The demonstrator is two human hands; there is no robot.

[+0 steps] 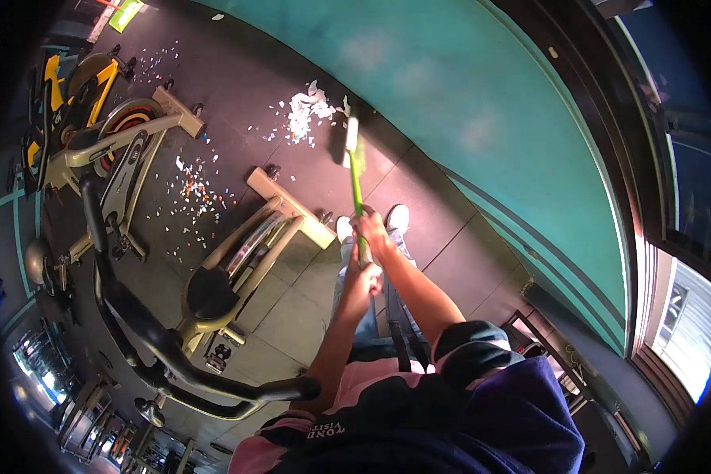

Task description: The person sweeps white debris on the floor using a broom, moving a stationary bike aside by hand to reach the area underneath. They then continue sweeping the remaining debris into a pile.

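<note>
In the head view, both of my hands are wrapped round the green handle of a broom (357,186). My right hand (370,230) grips it farther from my body, and my left hand (360,286) holds the end nearer my chest. The broom's head, blurred, is low by the teal wall; its bristles are hard to make out. Just beyond it lies a pile of crumpled white paper scraps (308,110) on the dark floor. More small coloured bits (196,189) are scattered to the left, between the exercise bikes.
A beige exercise bike (292,207) with black handlebars (122,300) stands close on my left. Another bike (126,142) and a yellow one (103,95) are farther left. The teal wall (482,118) runs along the right. My white shoes (397,216) are near the broom.
</note>
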